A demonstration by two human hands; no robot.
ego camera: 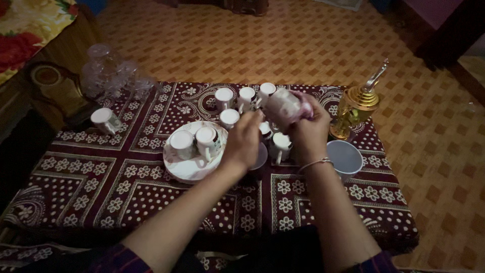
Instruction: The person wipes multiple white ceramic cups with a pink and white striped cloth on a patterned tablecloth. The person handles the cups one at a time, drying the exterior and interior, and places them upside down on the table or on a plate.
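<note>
My right hand (309, 132) holds a white patterned cup (284, 107) tilted above the table, fingers wrapped round its far side. My left hand (243, 140) reaches toward the same cup, its fingers near the cup's base; whether they touch it I cannot tell. Below the hands stand several upside-down white cups (281, 145). A white plate (192, 167) to the left carries two inverted cups (208, 140). Three more inverted cups (246, 96) line the far side.
A maroon floral cloth (101, 187) covers the low table. A lone cup (105, 120) lies at the left, clear glasses (108, 71) behind it. A golden trophy-like ornament (356, 108) and a pale bowl (345, 157) sit at the right. Tiled floor surrounds.
</note>
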